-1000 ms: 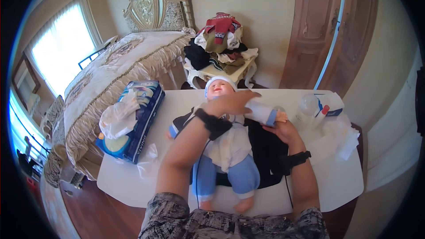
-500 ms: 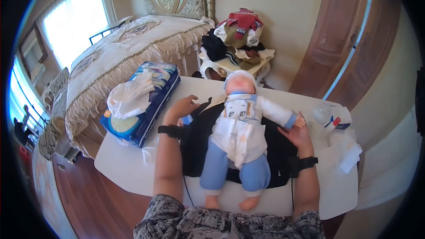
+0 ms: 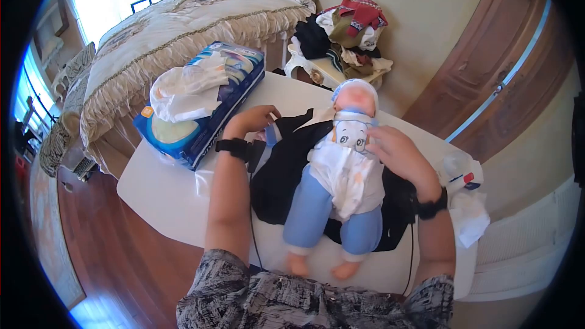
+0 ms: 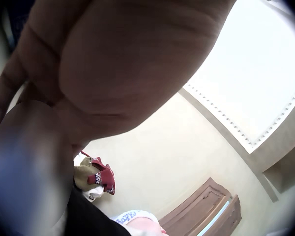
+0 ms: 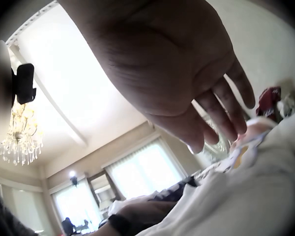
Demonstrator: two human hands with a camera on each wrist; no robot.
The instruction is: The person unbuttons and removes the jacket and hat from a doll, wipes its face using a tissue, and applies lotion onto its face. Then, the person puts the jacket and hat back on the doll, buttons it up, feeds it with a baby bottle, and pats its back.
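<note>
A baby doll (image 3: 304, 207) in blue trousers, a white top with an animal face and a white hat lies face up on a black garment (image 3: 271, 192). White crumpled cloth (image 3: 348, 183) covers its belly. My left hand (image 3: 248, 123) bends over the doll's blue cuff (image 3: 272, 134) and the garment's far left edge; whether its fingers grip the cuff, I cannot tell. Over the doll's chest, my right hand (image 3: 402, 153) reaches with extended fingers (image 5: 225, 105) and holds nothing. It hides the doll's arm on that side. In the left wrist view the doll's hat (image 4: 132, 216) shows.
On the white table (image 3: 164, 207), a blue diaper pack (image 3: 241, 97) with white crumpled material (image 3: 189, 88) on top stands left. A red-capped item (image 3: 468, 178) and white tissue (image 3: 472, 219) lie right. Behind are a side table with piled clothes (image 3: 350, 30) and a bed (image 3: 201, 24).
My left hand leaves the doll's chest, moving left to the cuff. My right hand lets go of the doll's other hand and moves inward over its chest. The head view turns.
</note>
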